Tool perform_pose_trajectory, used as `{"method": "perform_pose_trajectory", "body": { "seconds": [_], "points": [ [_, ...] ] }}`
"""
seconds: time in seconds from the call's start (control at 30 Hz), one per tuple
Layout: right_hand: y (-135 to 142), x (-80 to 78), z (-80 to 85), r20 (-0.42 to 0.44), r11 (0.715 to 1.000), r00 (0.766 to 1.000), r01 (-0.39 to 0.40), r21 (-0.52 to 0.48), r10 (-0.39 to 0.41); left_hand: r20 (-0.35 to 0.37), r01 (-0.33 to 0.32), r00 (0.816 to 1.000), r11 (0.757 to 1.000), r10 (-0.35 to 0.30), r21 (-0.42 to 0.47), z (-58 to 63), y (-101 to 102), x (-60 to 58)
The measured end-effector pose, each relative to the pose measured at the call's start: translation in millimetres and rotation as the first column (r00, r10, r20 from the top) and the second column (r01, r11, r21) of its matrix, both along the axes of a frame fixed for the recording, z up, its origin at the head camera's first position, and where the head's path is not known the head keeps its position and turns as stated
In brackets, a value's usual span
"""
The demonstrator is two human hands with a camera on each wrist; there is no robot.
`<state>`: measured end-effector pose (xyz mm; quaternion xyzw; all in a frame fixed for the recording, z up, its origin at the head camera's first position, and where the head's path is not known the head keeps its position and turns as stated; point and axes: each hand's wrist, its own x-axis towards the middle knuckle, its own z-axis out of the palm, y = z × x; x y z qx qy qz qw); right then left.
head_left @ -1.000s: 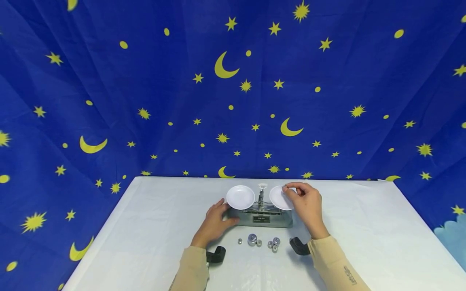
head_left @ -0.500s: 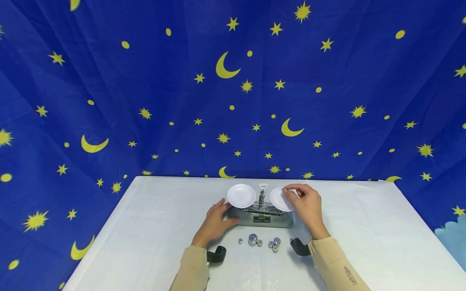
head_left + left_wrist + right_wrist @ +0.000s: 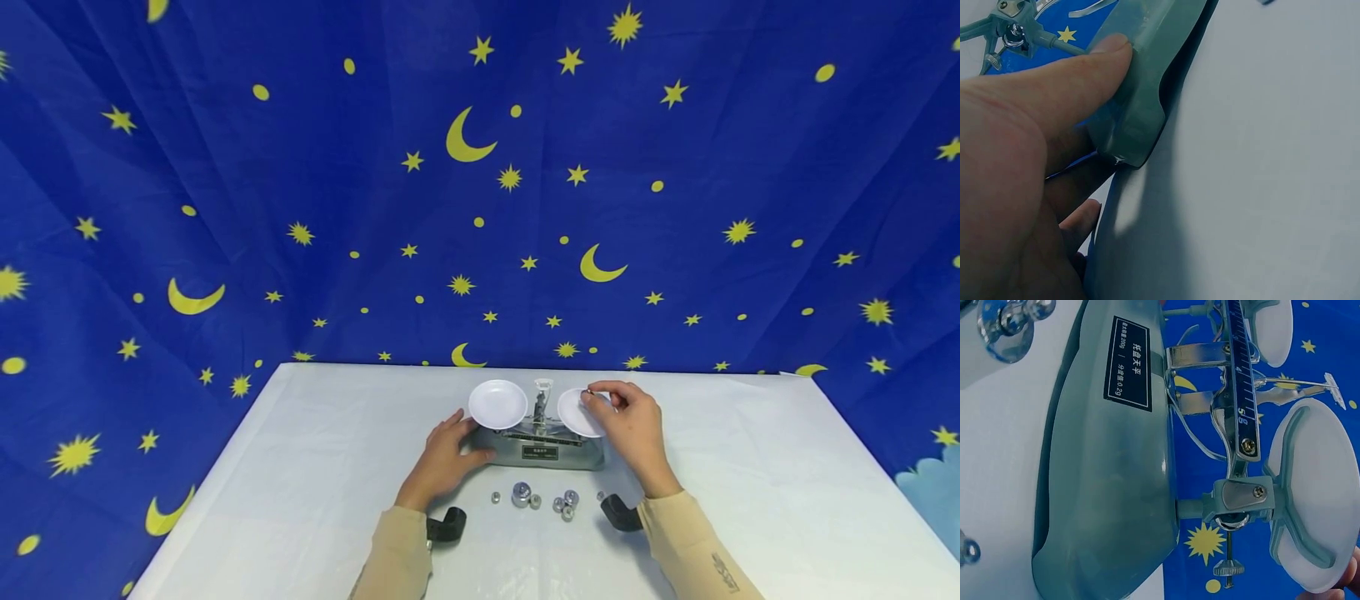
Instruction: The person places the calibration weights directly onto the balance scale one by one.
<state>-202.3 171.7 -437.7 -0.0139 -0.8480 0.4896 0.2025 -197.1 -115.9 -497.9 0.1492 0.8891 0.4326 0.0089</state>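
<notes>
A grey-green tray balance stands on the table with two white pans. My left hand grips the left end of its base; the left wrist view shows the thumb on the housing and fingers passing behind its end. My right hand pinches a small metal weight between thumb and forefinger over the right pan. The left pan bears nothing. In the right wrist view only fingertips show at the rim of the right pan, and the weight is hidden.
In front of the balance lie a large metal weight and several smaller weights. One tiny weight lies to the left, another beside the black right wrist mount. A blue star-patterned cloth hangs behind the table.
My right fingertips have sunk slightly with the weight, and the right pan sits a little lower. The left hand keeps its place on the base.
</notes>
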Motion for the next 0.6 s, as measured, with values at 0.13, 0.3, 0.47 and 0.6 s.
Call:
{"method": "perform_pose_trajectory", "body": {
  "seconds": [0.13,0.3,0.47,0.6],
  "points": [
    [1.7,0.8,-0.1,0.005,1.000,1.000,-0.011,-0.014,0.012,0.002,-0.002,1.000,1.000,0.002,0.003,0.5,0.2,0.4],
    [4.1,3.3,2.0,0.000,0.999,1.000,-0.017,-0.031,0.017,0.005,-0.001,1.000,1.000,0.001,0.005,1.2,0.4,1.1],
    [5.9,8.4,6.8,0.034,0.997,0.999,-0.027,-0.079,0.030,0.002,0.002,1.000,1.000,-0.002,0.004,1.5,0.3,1.3],
    [6.7,13.9,10.9,0.073,0.991,0.996,-0.036,-0.128,0.045,0.007,0.000,1.000,1.000,0.000,0.005,1.0,0.1,1.2]
  ]
}}
